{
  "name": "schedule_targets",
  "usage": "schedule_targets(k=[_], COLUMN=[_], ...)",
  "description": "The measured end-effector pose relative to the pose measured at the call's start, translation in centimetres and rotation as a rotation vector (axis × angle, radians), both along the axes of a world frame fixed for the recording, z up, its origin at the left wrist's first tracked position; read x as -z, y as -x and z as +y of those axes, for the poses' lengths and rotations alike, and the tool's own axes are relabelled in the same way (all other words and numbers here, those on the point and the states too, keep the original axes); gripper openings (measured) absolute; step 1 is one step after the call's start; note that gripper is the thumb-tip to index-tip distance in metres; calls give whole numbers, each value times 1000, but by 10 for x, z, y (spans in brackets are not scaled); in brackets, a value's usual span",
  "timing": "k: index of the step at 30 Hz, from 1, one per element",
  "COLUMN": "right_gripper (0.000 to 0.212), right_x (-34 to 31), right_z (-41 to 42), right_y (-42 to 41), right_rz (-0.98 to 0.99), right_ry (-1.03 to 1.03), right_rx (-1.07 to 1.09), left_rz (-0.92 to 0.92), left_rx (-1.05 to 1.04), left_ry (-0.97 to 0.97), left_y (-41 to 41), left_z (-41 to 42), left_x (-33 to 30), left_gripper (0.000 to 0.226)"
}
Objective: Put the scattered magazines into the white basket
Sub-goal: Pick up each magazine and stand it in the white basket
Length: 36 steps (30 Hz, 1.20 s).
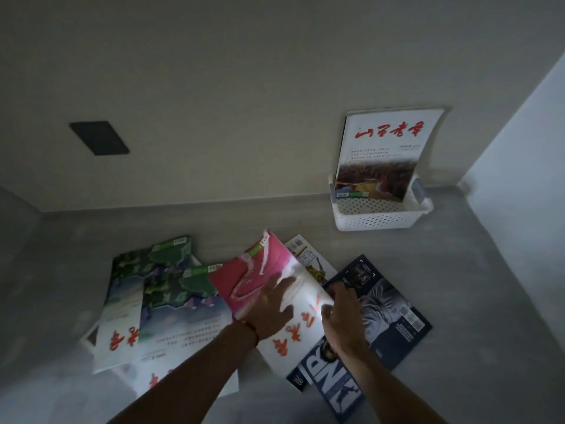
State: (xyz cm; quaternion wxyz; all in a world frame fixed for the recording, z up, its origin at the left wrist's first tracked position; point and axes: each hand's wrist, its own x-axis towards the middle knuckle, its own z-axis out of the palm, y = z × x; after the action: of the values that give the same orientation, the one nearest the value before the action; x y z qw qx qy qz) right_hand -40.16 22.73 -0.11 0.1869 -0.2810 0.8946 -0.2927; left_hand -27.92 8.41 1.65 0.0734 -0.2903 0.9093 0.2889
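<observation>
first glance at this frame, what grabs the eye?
The glossy pink-and-white magazine with red lettering at centre, brightly lit, with the left hand flat on its cover and the right hand at its right edge. Next, the white perforated plastic basket against the wall at upper right, with a white red-titled magazine standing in it.

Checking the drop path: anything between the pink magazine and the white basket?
Nothing visible. Bare grey surface lies between the pink magazine, under both hands, and the white basket at the far right. One magazine already stands in the basket, leaning on the wall; open room shows in front of it.
</observation>
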Motion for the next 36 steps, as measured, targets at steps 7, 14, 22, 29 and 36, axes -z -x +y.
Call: schedule_targets(k=[7, 14, 22, 29, 36], right_gripper=[14, 42, 28, 24, 21], right_x=[-95, -139, -144, -180, -175], right_z=[-7, 15, 50, 33, -5], right_y=[36, 114, 191, 265, 337], right_rz=[33, 250, -119, 271, 282], right_ry=[474, 630, 659, 562, 494], right_rx=[-87, 32, 229, 200, 147], left_rz=[439, 745, 895, 937, 848], left_rx=[261, -51, -191, -319, -595], left_ry=[361, 94, -36, -219, -247], left_y=[55, 94, 142, 202, 254], left_z=[-27, -32, -24, -37, -58], left_x=[-74, -144, -185, -192, -169], left_gripper=[46, 13, 15, 19, 17])
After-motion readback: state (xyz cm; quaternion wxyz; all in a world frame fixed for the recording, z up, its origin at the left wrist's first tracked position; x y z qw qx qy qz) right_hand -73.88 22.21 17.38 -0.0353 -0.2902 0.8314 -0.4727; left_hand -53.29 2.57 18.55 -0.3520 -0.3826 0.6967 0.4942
